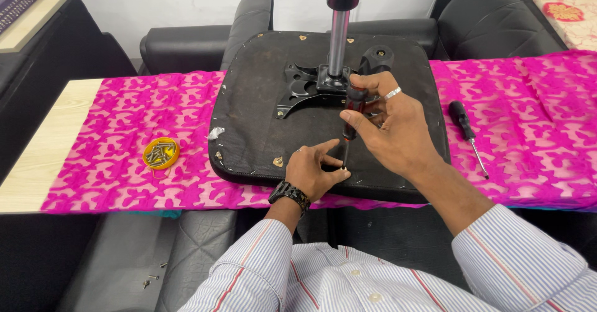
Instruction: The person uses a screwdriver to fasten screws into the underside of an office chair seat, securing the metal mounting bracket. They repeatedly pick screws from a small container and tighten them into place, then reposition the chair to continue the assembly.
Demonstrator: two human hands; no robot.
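Observation:
An upturned black chair seat lies on the table with its metal mechanism plate and gas cylinder pointing up. My right hand grips a screwdriver with a dark red and black handle, held upright with its tip down at the seat's near edge. My left hand pinches the screwdriver's tip, apparently steadying a small screw there; the screw itself is hidden. A black watch is on my left wrist.
A pink patterned cloth covers the wooden table. A yellow lid holding several screws sits left of the seat. A second screwdriver lies to the right. Loose screws rest on a black chair below. Black chairs stand behind.

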